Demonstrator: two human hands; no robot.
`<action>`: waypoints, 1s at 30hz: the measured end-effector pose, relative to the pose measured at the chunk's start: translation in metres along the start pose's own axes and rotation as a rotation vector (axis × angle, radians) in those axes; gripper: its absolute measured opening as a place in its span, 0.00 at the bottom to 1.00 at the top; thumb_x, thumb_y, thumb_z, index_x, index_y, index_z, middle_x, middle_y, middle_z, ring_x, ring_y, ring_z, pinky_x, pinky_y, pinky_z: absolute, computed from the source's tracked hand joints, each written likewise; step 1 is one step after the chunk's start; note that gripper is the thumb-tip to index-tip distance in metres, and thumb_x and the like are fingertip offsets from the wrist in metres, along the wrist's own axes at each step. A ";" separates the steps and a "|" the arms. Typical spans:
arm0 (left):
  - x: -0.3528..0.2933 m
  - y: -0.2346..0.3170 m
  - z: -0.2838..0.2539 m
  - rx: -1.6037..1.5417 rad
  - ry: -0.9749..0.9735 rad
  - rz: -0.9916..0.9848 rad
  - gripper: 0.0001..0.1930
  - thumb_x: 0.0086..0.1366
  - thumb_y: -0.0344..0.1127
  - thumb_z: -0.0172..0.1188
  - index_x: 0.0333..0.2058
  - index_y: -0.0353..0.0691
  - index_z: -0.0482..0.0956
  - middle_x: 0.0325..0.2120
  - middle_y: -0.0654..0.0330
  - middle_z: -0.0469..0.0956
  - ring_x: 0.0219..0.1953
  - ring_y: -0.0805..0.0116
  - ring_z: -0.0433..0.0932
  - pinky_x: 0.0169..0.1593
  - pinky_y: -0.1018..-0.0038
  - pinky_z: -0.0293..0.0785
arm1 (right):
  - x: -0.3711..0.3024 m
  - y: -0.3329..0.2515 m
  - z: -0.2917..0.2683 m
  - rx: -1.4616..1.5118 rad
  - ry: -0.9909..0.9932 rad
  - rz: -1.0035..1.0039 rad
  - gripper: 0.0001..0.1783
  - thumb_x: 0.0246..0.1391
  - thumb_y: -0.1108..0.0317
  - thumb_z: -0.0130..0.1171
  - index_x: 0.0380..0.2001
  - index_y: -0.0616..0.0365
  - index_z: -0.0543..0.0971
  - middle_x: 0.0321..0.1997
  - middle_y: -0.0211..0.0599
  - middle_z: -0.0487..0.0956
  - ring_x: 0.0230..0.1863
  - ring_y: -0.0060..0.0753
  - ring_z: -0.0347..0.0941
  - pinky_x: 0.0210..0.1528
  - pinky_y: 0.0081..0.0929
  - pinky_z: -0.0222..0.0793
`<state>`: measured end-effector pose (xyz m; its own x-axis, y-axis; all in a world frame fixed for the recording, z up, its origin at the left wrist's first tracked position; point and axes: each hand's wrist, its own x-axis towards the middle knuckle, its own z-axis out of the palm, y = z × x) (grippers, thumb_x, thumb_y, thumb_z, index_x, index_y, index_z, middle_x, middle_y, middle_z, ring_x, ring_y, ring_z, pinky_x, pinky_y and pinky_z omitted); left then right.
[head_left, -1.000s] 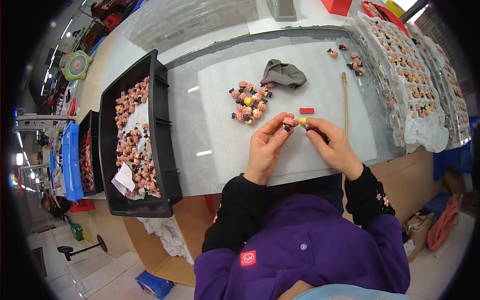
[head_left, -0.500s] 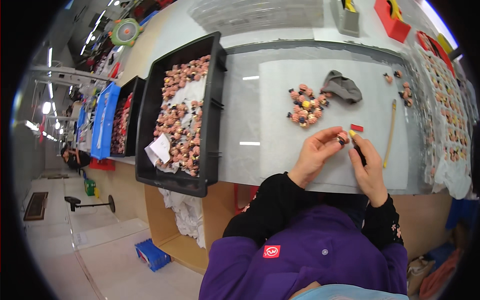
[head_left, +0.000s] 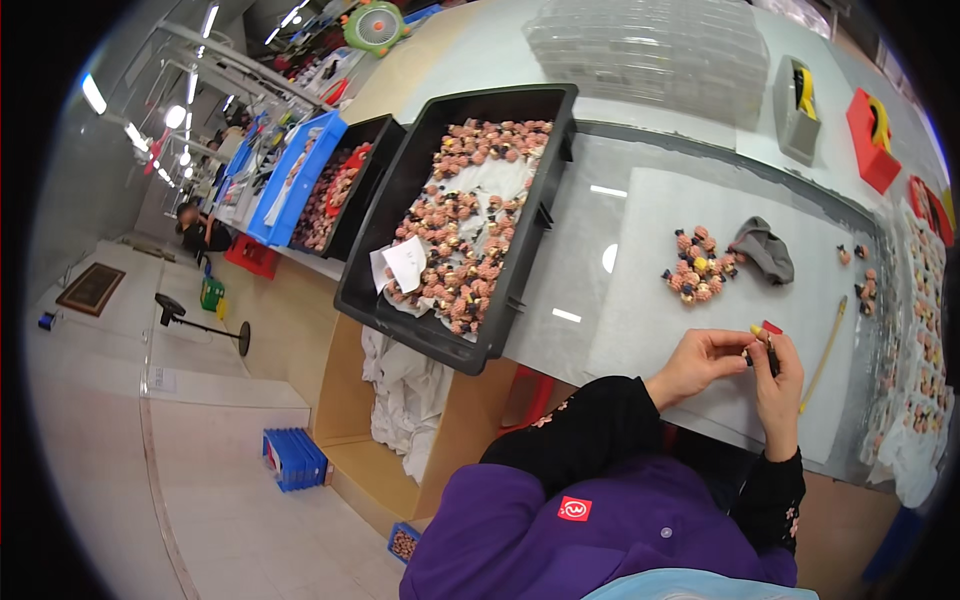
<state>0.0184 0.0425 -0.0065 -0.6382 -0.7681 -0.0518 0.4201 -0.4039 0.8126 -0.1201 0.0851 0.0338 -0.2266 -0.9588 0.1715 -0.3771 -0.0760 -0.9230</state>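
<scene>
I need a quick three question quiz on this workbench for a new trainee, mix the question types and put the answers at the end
1. Multiple choice: what lies beside the pile of figurines, on its right?
A) a fan
B) a gray cloth
C) a blue crate
2. True or false: the thin stick lies inside the black bin.
3. Fill in: next to the gray tape dispenser stands a ____ one.

Key:
1. B, the gray cloth.
2. False; the stick lies just right of the right hand.
3. Red.
</scene>
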 end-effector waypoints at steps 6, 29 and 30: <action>0.002 0.001 -0.002 -0.118 -0.002 -0.001 0.17 0.58 0.25 0.53 0.48 0.29 0.68 0.42 0.56 0.73 0.44 0.71 0.72 0.48 0.76 0.69 | 0.000 0.000 -0.003 0.042 -0.071 -0.015 0.12 0.52 0.70 0.53 0.39 0.66 0.72 0.31 0.33 0.70 0.31 0.23 0.64 0.34 0.18 0.60; 0.001 0.000 -0.004 -0.179 -0.060 -0.063 0.17 0.58 0.26 0.54 0.47 0.31 0.68 0.39 0.57 0.74 0.36 0.71 0.75 0.42 0.75 0.73 | -0.006 -0.006 -0.010 0.073 -0.111 0.049 0.17 0.52 0.70 0.54 0.45 0.66 0.69 0.32 0.27 0.71 0.30 0.16 0.63 0.35 0.12 0.58; 0.000 0.002 -0.005 -0.200 -0.031 -0.069 0.17 0.58 0.27 0.54 0.47 0.31 0.68 0.38 0.57 0.74 0.35 0.71 0.75 0.42 0.75 0.73 | -0.006 -0.004 -0.012 0.025 -0.081 0.034 0.16 0.53 0.69 0.53 0.44 0.65 0.70 0.32 0.28 0.71 0.30 0.17 0.63 0.34 0.14 0.59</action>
<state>0.0219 0.0392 -0.0081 -0.6878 -0.7212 -0.0828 0.4926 -0.5474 0.6765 -0.1282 0.0944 0.0403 -0.1652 -0.9799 0.1120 -0.3474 -0.0485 -0.9365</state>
